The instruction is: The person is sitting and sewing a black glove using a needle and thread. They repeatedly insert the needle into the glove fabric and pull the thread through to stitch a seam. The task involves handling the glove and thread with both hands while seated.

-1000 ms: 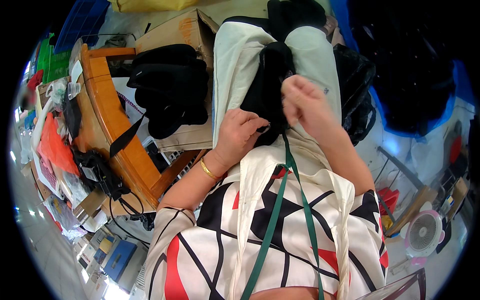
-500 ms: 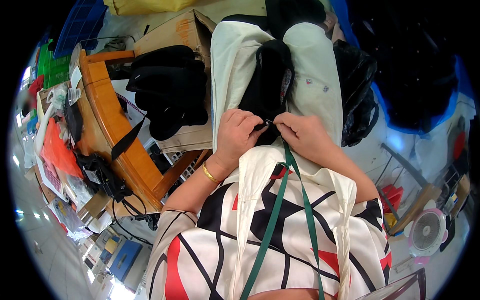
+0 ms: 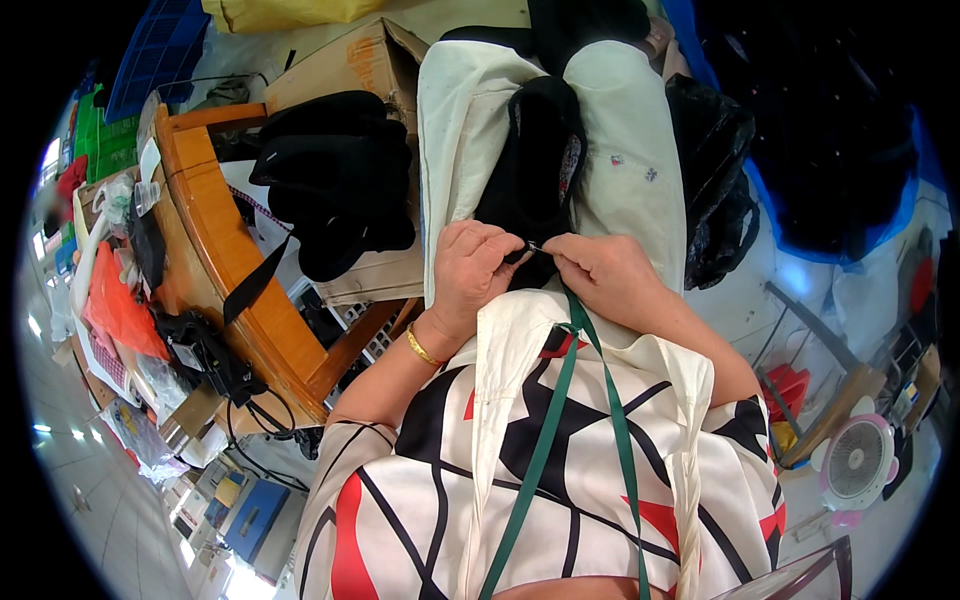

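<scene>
A black fabric piece (image 3: 530, 170) with a patterned lining showing along its right inner side lies on my lap, between the legs of my white trousers. At its near end, my left hand (image 3: 472, 265), with a gold bangle on the wrist, pinches the black edge between thumb and forefinger. Fingertip to fingertip with it, my right hand (image 3: 605, 270) is closed in a pinch at a tiny shiny metal piece (image 3: 534, 246), too small to name. Just below hang the dark green ties (image 3: 590, 325) of a cream apron (image 3: 505, 335).
Left of my lap, several black fabric pieces (image 3: 340, 180) lie by a cardboard box (image 3: 395, 60) and a wooden frame (image 3: 215, 230). At right are a black plastic bag (image 3: 705, 185), a blue-edged holder (image 3: 870, 250) of dark material, and a fan (image 3: 858, 457).
Both hands stay pinched together at the same spot. My right hand has shifted very slightly, its fingers a little flatter; the black fabric piece has hardly moved.
</scene>
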A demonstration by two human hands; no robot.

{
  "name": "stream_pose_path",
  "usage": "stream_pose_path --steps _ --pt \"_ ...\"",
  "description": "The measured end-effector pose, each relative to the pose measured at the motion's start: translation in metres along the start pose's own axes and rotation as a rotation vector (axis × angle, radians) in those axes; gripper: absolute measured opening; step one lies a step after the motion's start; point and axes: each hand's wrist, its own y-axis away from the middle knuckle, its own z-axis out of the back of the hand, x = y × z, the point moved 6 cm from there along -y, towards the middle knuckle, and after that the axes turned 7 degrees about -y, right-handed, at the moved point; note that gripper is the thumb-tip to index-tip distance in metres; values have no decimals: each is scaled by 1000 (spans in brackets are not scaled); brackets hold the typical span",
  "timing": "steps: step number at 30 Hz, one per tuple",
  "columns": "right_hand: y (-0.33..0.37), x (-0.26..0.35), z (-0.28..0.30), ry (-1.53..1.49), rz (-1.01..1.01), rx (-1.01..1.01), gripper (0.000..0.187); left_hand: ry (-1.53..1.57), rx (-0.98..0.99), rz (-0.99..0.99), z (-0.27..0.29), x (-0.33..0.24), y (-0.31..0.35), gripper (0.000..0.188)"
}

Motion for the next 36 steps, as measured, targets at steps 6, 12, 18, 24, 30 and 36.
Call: stream_pose_path --steps 6,12,18,24,30,36 --pt "-2 2 -4 -8 -46 35 16 5 -45 -16 0 1 3 32" --pt "-5 -1 -20 70 -67 45 10 6 -69 -7 2 0 2 31" --pt "-10 -5 -26 72 -46 15 9 18 -76 -21 0 0 4 32" --pt "-6 -5 -25 31 3 -36 9 27 -21 58 6 0 6 32" --pt "-3 -7 -22 -91 -33 -17 10 41 -12 31 4 3 7 31" --pt "1 -12 -18 -188 -56 33 16 70 -37 30 1 7 10 31"
